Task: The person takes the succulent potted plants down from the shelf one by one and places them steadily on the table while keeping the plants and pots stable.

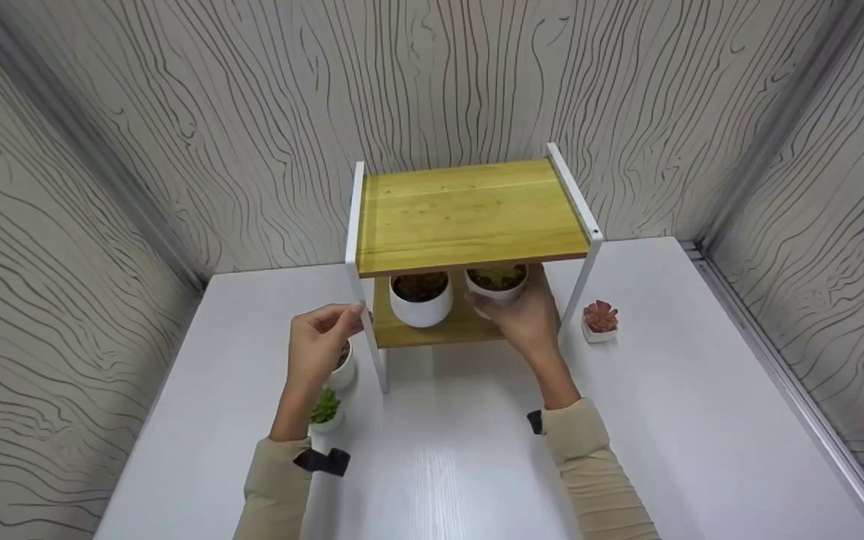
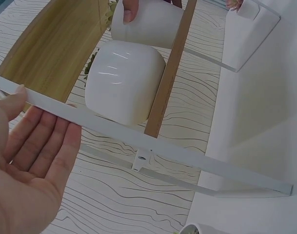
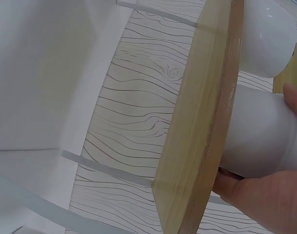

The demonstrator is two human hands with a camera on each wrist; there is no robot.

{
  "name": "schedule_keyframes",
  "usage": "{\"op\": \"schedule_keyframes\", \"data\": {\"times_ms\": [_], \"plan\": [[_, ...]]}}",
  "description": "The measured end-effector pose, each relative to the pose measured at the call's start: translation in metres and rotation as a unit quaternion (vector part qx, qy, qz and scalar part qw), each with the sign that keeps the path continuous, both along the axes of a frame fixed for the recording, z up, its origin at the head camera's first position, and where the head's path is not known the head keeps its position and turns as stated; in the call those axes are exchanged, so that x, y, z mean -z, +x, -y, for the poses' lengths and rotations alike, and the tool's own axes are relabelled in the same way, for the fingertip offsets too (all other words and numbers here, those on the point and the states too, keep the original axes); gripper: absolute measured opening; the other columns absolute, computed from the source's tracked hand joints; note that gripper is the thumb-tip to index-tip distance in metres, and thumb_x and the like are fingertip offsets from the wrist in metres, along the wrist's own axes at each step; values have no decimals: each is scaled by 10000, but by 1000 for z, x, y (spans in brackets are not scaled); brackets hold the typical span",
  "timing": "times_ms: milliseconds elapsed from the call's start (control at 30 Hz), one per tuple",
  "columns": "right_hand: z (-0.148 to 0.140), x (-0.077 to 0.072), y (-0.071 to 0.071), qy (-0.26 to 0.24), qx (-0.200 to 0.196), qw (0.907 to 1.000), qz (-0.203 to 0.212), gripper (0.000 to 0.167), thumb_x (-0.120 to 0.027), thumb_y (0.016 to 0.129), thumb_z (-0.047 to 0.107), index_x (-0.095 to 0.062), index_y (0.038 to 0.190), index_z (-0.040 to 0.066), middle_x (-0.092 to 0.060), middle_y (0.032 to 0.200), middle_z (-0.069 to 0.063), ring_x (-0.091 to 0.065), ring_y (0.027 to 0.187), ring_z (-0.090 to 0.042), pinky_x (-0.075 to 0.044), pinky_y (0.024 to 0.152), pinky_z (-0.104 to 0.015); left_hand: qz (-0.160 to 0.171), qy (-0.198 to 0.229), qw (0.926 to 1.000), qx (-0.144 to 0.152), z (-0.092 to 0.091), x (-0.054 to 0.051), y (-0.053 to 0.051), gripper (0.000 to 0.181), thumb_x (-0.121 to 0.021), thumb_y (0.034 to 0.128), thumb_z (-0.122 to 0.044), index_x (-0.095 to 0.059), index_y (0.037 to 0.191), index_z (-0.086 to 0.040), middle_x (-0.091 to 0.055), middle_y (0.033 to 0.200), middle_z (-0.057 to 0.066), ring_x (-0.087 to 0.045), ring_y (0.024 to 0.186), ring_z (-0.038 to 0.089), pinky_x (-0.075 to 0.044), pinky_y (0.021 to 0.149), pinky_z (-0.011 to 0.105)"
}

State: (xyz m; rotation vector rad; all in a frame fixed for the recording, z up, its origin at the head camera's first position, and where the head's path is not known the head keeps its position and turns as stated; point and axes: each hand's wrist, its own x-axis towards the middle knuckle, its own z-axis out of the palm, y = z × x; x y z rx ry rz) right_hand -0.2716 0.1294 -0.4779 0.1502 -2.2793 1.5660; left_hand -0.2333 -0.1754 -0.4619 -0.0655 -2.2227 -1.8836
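A two-tier rack (image 1: pixel 469 214) has yellowish wooden boards and white metal side frames. My left hand (image 1: pixel 315 346) pinches its left front upright (image 2: pixel 114 127), thumb on one side and fingers on the other. On the lower board (image 3: pixel 199 117) stand two round white pots with dark soil, under the top board. My right hand (image 1: pixel 531 319) grips the right pot (image 3: pixel 260 131), thumb and fingers around its wall. Beside it, apart from both hands, is the left pot (image 1: pixel 421 306). The top board partly hides the plants in both pots.
Left of the rack, a white pot (image 1: pixel 340 373) partly behind my left hand and a small green succulent (image 1: pixel 325 407) stand on the white table (image 1: pixel 432 465). A red succulent (image 1: pixel 600 318) in a small white pot stands right of the rack. Wood-patterned walls (image 1: pixel 267 112) enclose the table.
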Motion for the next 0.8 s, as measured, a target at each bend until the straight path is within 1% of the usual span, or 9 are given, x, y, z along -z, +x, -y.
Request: {"op": "schedule_keyframes", "data": {"times_ms": [267, 500, 633, 800], "plan": [[1, -1, 0, 29, 52, 10000, 9, 1157, -928, 789, 368, -207, 1652, 98, -405, 1607, -134, -437, 1498, -302, -375, 1250, -566, 88, 68, 9999, 13, 0, -1, 0, 197, -733, 1005, -216, -823, 1016, -42, -809, 1050, 125, -797, 924, 198, -651, 881, 282], [0, -3, 2, 107, 254, 9990, 339, 1139, -917, 785, 384, -232, 1639, 70, -468, 1552, -174, -514, 1428, -337, -456, 1168, -566, -117, -79, 9999, 25, 1, 2, 0, 216, -731, 1005, -219, -818, 1040, -24, -802, 1060, 165, -789, 920, 230, -649, 874, 266], [0, -5, 4, 131, 293, 9983, 481, 1163, -924, 774, 369, -218, 1641, 49, -456, 1556, -213, -524, 1419, -373, -463, 1162, -581, -39, -68, 10000, 14, 1, 3, -1, 205, -727, 1008, -203, -816, 1046, -22, -804, 1069, 156, -792, 930, 231, -649, 877, 267], [-1, -8, 6, 73, 261, 9985, 478, 1180, -937, 761, 335, -209, 1638, 28, -448, 1556, -240, -523, 1416, -386, -456, 1170, -583, 62, -74, 9999, -39, 0, 1, -1, 198, -725, 1009, -201, -816, 1045, -29, -806, 1064, 140, -795, 926, 204, -647, 883, 266]]}}
